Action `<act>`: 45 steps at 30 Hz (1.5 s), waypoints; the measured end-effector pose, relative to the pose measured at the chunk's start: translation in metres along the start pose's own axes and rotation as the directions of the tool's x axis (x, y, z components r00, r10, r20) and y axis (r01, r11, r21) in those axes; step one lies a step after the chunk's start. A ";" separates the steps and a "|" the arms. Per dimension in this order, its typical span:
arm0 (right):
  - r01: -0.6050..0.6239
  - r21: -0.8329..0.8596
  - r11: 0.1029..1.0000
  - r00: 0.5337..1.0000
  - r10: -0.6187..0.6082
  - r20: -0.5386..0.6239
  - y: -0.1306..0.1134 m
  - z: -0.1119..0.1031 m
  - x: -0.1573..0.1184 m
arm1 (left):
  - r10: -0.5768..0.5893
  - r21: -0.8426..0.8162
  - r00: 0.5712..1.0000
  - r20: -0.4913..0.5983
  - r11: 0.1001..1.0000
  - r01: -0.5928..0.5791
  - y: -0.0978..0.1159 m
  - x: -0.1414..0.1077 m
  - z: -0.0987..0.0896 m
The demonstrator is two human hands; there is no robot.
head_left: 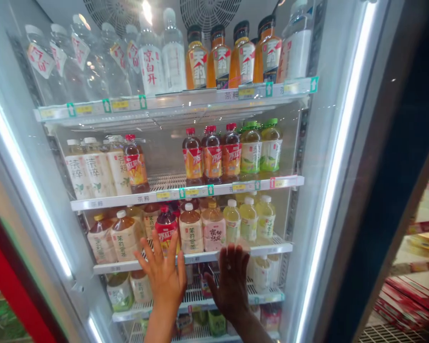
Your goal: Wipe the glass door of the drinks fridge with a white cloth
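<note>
Well, your left grip [164, 281] and right grip [230, 286] both open, spread flat on the glass fridge door [318, 157], level with the front edge of a shelf [193, 257] of bottled drinks [191, 231].

Drink bottles [219, 61] are standing in rows on the shelves [171, 196] inside a glass-door cooler [331, 190], with the left hand [162, 276] and right hand [230, 281] apparently pressing side by side against it.

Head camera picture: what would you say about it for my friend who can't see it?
Two bare hands, the left hand and the right hand, rest flat on the glass door of a lit drinks fridge. Behind it, shelves hold rows of bottled drinks, with clear bottles on the top shelf.
</note>
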State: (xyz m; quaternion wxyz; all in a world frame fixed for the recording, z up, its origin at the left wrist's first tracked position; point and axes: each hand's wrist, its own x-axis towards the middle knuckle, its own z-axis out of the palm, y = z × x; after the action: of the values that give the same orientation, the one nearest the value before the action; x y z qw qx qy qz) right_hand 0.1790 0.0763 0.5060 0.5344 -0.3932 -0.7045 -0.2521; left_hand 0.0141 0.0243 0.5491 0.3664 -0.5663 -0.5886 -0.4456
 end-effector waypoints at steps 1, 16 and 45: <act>0.000 0.000 1.000 1.000 0.000 -0.013 -0.009 0.004 0.009 | 0.011 0.000 1.000 -0.009 1.000 -0.011 -0.008 0.002 -0.001; 0.051 -0.044 0.998 0.996 -0.054 -0.069 -0.133 0.025 0.122 | 0.081 -0.054 0.993 -0.084 0.995 -0.086 -0.126 0.071 -0.051; 0.294 -0.212 0.932 0.941 -0.321 -0.107 -0.124 -0.006 0.233 | 0.279 -0.027 0.926 -0.254 0.955 -0.295 -0.132 0.195 -0.077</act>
State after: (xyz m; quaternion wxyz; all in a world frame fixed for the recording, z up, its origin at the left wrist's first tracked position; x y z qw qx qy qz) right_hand 0.0523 0.0678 0.7379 0.4956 -0.3090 -0.6905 -0.4266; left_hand -0.1406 0.0233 0.7429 0.4797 -0.5980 -0.4344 -0.4729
